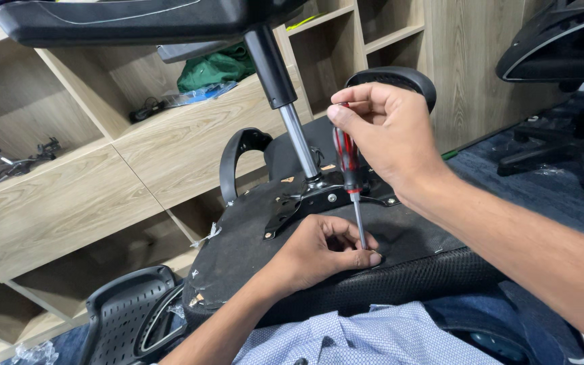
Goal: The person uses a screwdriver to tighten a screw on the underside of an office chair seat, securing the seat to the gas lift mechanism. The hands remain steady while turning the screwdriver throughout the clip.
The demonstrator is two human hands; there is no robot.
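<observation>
Lap: A pale blue checked shirt (346, 334) filled the nearest edge; the upturned chair seat (251, 250) lay against the person's lap, black underside up, so the fittings faced the worker.
Left hand: The left hand (322, 251) rested on the seat, fingers pressed together around the screwdriver's tip, seemingly steadying it on a screw I could not see.
Right hand: The right hand (383, 132) was wrapped round the top of the red-and-black screwdriver (350, 177), held upright, shaft pointing straight down.
Mechanism: Just behind, a metal plate (319, 199) and gas cylinder (285, 94) rose to the chair's base (130, 20).
Floor: A loose plastic backrest (126, 314) lay at left on blue carpet (528, 186).
Room: Wooden shelving (103, 176) stood behind, with a green bag (214, 67); another office chair (562, 61) stood far right.
</observation>
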